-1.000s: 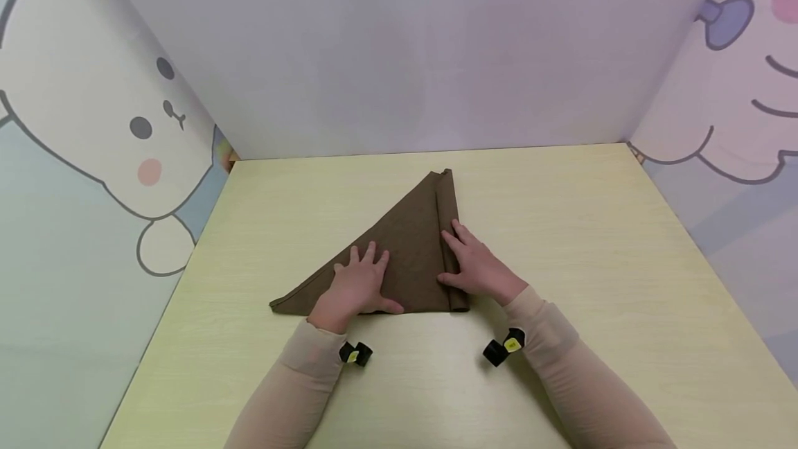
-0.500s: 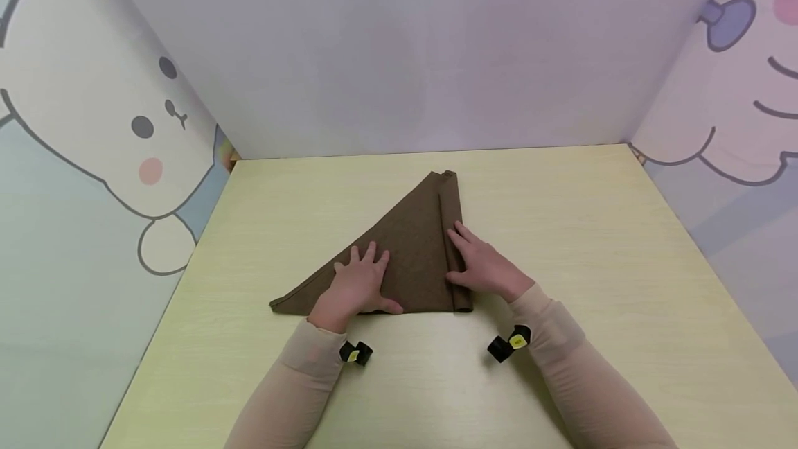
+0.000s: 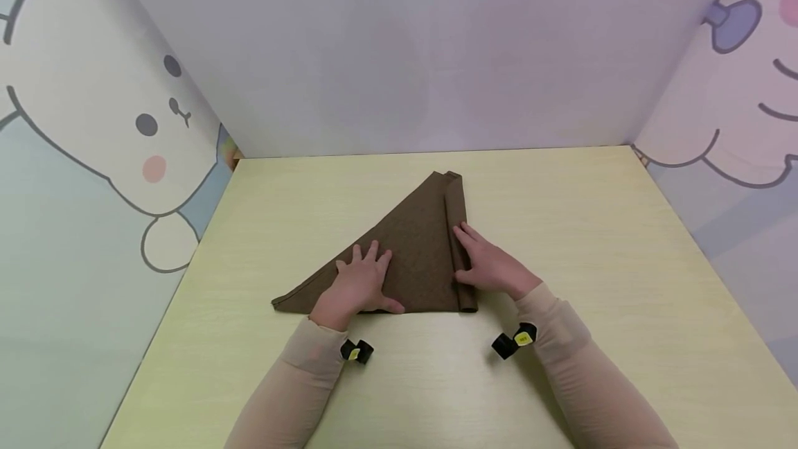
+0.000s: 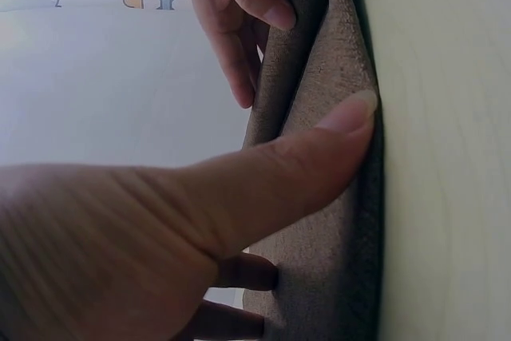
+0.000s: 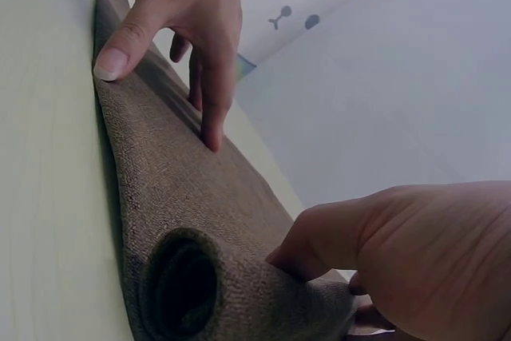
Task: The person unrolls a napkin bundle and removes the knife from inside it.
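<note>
A brown cloth (image 3: pixel 414 255) lies on the table as a triangle, its right edge rolled into a tube (image 3: pixel 457 210). My left hand (image 3: pixel 358 288) rests spread on the cloth's left part, thumb at the near edge. On the roll lies my right hand (image 3: pixel 495 267), thumb on its left side and fingers over its top. In the right wrist view the hollow end of the roll (image 5: pixel 182 285) faces the camera, with the right thumb pressed behind it. The left wrist view shows the left thumb (image 4: pixel 347 117) on the cloth's edge.
The pale wooden table (image 3: pixel 592 227) extends around the cloth on all sides. A plain wall (image 3: pixel 424 54) stands along its far edge, and walls with cartoon drawings flank it. A small black wrist camera (image 3: pixel 357 352) sits at each wrist.
My right hand and the rolled edge have shifted slightly to the right, and more flat cloth shows between the hands. The left hand stays in place on the cloth.
</note>
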A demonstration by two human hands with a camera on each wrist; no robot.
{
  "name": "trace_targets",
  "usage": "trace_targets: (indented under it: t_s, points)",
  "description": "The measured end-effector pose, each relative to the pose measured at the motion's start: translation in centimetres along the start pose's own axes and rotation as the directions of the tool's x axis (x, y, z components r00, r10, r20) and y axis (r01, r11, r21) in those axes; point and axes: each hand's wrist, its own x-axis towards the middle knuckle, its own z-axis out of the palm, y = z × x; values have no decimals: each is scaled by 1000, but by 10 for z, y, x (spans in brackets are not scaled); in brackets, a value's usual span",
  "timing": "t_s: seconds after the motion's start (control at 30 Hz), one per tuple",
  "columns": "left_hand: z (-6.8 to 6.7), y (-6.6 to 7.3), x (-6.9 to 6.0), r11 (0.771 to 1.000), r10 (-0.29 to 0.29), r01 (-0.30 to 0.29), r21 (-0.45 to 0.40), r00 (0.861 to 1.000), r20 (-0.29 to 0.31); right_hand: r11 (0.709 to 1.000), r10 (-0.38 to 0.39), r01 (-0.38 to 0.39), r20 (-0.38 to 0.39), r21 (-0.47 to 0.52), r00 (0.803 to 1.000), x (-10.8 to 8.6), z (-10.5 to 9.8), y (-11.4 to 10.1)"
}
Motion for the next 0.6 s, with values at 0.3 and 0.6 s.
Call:
trace_targets:
  t_s: [0.3,0.6]
  points:
    - [-2,-1,-2,999,3,-3,-32,1000,0,1000,22,-22,19,3,1000,0,-3,5]
    - [-3,-7,-3,998,-1,2,-63,1000,4,999,34,-35,30,13,999,-2,-8,4]
